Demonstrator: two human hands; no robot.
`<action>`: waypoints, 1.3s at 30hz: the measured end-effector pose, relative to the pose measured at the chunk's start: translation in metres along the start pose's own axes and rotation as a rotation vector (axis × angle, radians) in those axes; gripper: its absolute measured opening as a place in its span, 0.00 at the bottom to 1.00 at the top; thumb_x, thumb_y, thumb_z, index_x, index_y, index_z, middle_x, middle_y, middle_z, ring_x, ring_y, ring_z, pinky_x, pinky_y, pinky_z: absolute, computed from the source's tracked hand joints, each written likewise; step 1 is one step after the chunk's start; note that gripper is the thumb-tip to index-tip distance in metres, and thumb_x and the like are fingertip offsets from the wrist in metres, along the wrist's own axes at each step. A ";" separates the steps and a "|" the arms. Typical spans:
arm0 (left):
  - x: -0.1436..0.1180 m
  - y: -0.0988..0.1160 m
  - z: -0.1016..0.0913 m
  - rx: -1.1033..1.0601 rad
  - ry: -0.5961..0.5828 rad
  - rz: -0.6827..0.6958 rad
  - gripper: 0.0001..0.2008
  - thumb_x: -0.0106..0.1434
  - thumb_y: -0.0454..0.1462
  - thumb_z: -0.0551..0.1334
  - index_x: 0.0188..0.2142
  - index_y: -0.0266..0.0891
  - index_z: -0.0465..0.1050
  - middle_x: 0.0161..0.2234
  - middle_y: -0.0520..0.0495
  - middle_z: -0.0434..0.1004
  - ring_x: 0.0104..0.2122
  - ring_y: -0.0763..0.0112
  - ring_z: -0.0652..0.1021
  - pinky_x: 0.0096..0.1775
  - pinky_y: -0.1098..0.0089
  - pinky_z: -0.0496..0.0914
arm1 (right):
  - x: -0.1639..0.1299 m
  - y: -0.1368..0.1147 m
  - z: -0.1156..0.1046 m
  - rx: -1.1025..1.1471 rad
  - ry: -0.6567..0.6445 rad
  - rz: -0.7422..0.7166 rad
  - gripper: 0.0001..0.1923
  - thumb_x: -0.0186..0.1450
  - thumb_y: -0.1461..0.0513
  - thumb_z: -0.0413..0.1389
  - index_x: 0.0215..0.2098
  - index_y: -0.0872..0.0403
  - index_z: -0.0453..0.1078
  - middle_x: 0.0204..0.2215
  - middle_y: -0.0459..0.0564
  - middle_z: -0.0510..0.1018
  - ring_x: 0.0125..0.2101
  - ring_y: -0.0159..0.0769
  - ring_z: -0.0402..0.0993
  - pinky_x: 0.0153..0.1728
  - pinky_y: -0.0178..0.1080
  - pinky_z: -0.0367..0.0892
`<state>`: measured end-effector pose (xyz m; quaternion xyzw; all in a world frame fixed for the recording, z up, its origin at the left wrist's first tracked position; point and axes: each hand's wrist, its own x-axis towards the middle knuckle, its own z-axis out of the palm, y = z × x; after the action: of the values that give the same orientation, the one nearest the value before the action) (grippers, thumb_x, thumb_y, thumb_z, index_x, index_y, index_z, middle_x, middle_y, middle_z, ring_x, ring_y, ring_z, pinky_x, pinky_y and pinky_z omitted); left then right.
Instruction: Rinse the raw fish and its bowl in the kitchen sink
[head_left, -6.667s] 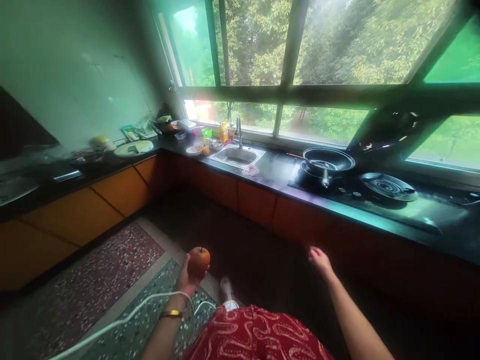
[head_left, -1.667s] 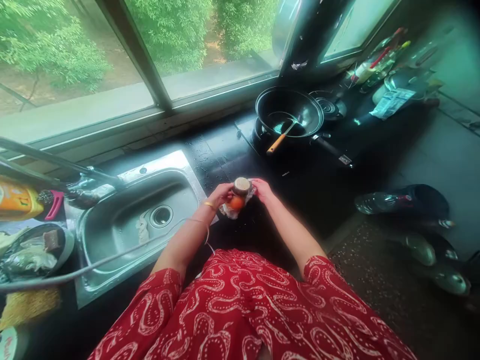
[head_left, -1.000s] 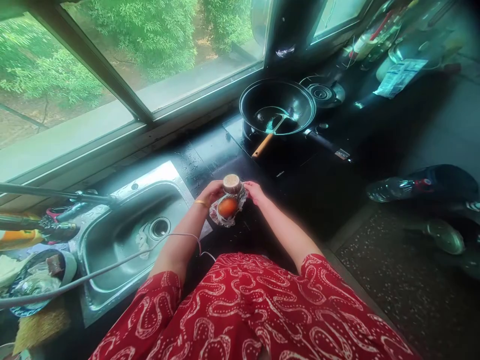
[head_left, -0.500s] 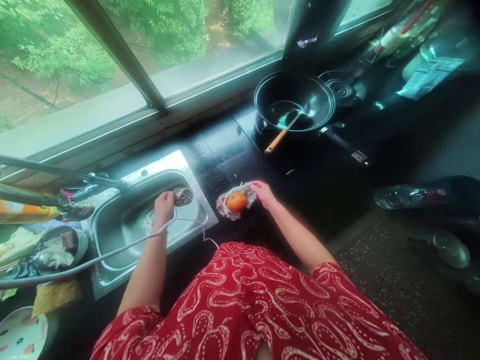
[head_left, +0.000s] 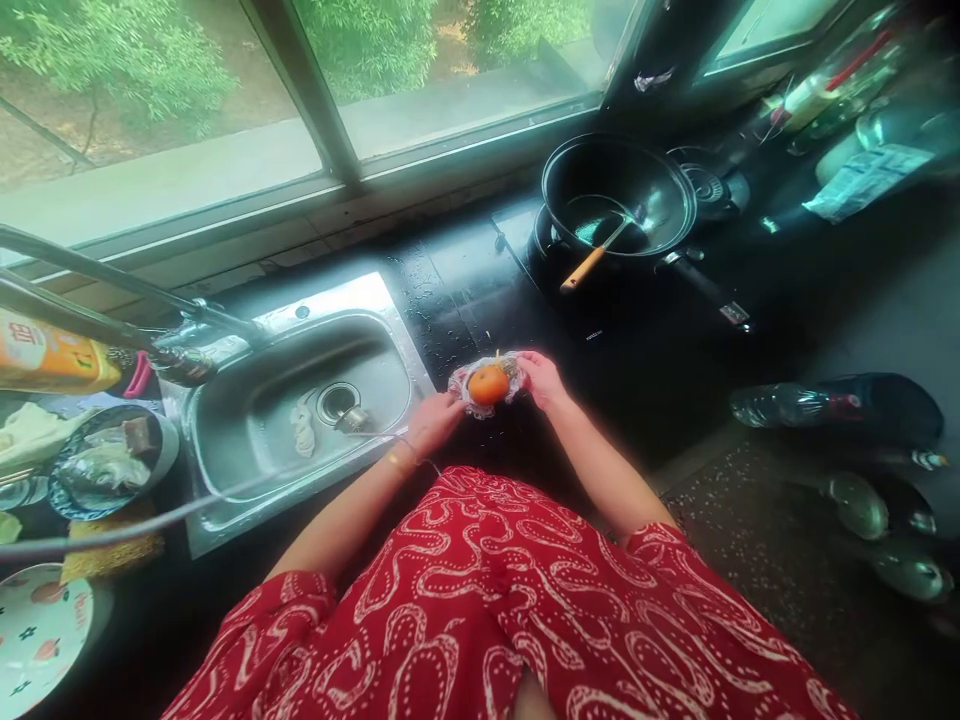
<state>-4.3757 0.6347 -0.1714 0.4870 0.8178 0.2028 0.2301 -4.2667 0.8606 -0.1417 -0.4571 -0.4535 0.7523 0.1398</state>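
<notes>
Centre of frame, on the black surface (head_left: pixel 637 390): round orange fruit (head_left: pixel 488 384) in crinkled clear plastic wrap (head_left: pixel 463 379). Left hand (head_left: pixel 435 422) and right hand (head_left: pixel 541 380), grip of each pinching the wrap's edge.

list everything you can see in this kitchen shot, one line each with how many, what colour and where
orange fruit: one, orange, on clear wrap on the counter right of the sink
clear wrap: one, transparent, under the fruit
sink: one, steel, left of centre
small metal piece: one, silver, in the sink by the drain
tap: one, steel, over the sink's left side
wok: one, black, on the stove
spatula: one, orange handle, in the wok
bottles: several, clear and dark, on the floor at right
patterned plate: one, white, bottom left
left hand: one, touching the wrap
right hand: one, gripping the wrap's edge
</notes>
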 end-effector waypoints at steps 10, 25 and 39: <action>0.013 0.005 0.017 0.120 -0.046 0.032 0.08 0.69 0.35 0.54 0.36 0.40 0.71 0.33 0.41 0.74 0.36 0.61 0.75 0.40 0.64 0.65 | 0.000 -0.004 0.008 -0.022 0.021 -0.057 0.03 0.59 0.68 0.53 0.30 0.54 0.67 0.18 0.38 0.67 0.16 0.23 0.55 0.18 0.30 0.54; 0.045 0.049 -0.031 -0.491 0.158 0.012 0.04 0.65 0.34 0.59 0.31 0.40 0.68 0.31 0.51 0.72 0.33 0.70 0.71 0.39 0.70 0.63 | -0.053 0.027 0.043 -0.303 -0.219 -0.249 0.09 0.57 0.69 0.59 0.35 0.54 0.74 0.27 0.43 0.78 0.25 0.28 0.71 0.28 0.30 0.66; 0.092 0.084 -0.029 -0.490 0.210 -0.033 0.09 0.63 0.38 0.58 0.38 0.38 0.76 0.37 0.47 0.76 0.38 0.68 0.74 0.45 0.69 0.68 | -0.052 0.015 -0.023 -0.017 0.289 -0.199 0.05 0.55 0.69 0.57 0.24 0.54 0.68 0.19 0.40 0.69 0.21 0.27 0.63 0.26 0.31 0.61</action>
<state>-4.3722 0.7507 -0.1176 0.3797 0.7714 0.4404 0.2585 -4.2168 0.8327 -0.1284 -0.5145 -0.4779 0.6573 0.2736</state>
